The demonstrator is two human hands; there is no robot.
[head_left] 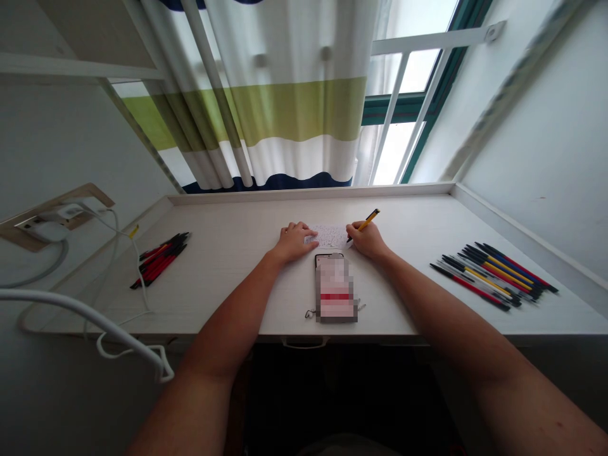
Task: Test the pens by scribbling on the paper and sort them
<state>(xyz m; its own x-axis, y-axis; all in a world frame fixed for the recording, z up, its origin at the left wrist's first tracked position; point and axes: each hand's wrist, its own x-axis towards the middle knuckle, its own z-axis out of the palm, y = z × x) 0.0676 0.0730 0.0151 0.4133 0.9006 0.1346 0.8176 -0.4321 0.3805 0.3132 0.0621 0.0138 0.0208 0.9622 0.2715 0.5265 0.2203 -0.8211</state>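
I see my little paper [327, 235] under my left hand [292, 242], which lies open and presses it flat. Tiny writing covers the part I can see, so I cannot spot much room left. My right hand [368, 239] is closed around a yellow pen [365, 220], with its tip right by the paper's edge.

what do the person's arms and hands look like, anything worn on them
The left arm and right arm are bare as far as the view shows, with no sleeves. The left hand and right hand wear no gloves, and no watch or bracelet shows.
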